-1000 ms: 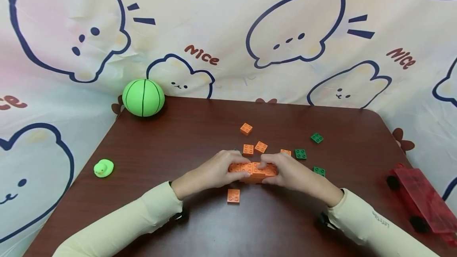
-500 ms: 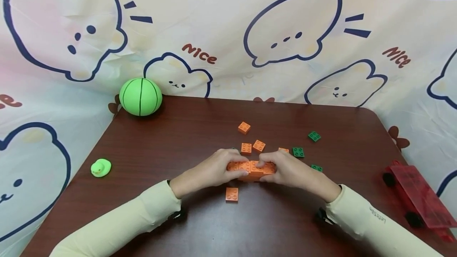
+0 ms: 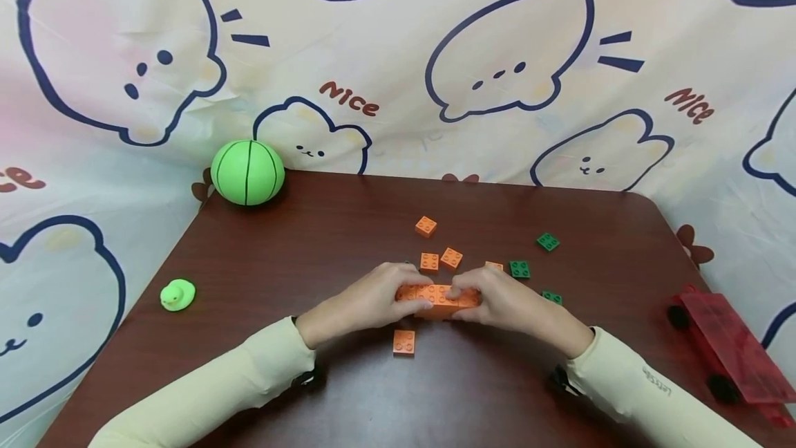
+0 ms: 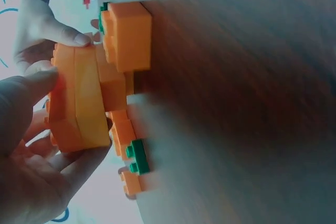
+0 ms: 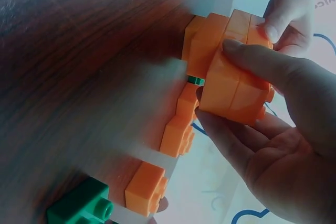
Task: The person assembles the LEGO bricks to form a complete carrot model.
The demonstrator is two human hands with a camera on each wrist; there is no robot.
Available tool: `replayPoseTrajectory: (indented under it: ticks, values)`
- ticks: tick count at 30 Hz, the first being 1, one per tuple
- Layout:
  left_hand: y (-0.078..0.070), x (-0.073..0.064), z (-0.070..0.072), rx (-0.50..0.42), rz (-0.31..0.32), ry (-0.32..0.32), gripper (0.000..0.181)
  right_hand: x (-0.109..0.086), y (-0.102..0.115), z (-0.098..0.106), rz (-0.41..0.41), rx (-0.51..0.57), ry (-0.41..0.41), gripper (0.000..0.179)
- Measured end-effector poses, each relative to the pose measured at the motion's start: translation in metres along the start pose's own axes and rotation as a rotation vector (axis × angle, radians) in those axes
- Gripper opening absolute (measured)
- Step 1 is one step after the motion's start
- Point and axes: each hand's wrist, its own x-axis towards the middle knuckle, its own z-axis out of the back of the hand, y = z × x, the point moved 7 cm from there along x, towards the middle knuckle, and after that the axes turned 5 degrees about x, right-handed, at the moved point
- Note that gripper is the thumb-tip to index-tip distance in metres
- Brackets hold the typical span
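Note:
Both hands grip one joined block of orange toy building bricks (image 3: 438, 303), just above the middle of the table. Its left end is held by my left hand (image 3: 367, 299), thumb on the near side and fingers behind. From the right, my right hand (image 3: 510, 303) holds the other end, thumb also on the near side. In the left wrist view the joined bricks (image 4: 86, 114) show stacked layers with studs facing up. A loose orange brick (image 3: 403, 343) lies in front of the hands. The fingers hide part of the far side.
Several orange bricks (image 3: 425, 227) and green bricks (image 3: 548, 242) lie scattered behind and to the right of the hands. A green ball (image 3: 247, 173) stands at the back left, a green toy duck (image 3: 177, 294) at the left edge, a red toy car (image 3: 734, 348) at the right.
The two middle bricks on top of the orange block now sit flush; a step showed between them before. Both hands keep their grip in nearly the same place.

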Motion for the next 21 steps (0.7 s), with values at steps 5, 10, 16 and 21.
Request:
replayPoseTrajectory:
  ticks: [5, 10, 16, 21]
  values:
    - [0.0, -0.006, 0.007, -0.012, -0.033, -0.099, 0.038, 0.0, 0.001, -0.002, 0.008, -0.011, 0.0, 0.019]
    - [0.0, -0.01, 0.014, -0.064, -0.058, -0.158, 0.026, -0.002, 0.002, -0.002, 0.015, -0.037, -0.017, 0.019]
    - [-0.001, -0.01, 0.012, -0.058, -0.085, -0.154, 0.013, -0.006, 0.003, -0.003, 0.007, -0.056, -0.024, 0.019]
    - [-0.003, -0.011, 0.011, -0.042, -0.125, -0.167, 0.008, -0.007, 0.005, -0.004, 0.021, -0.071, -0.048, 0.018]
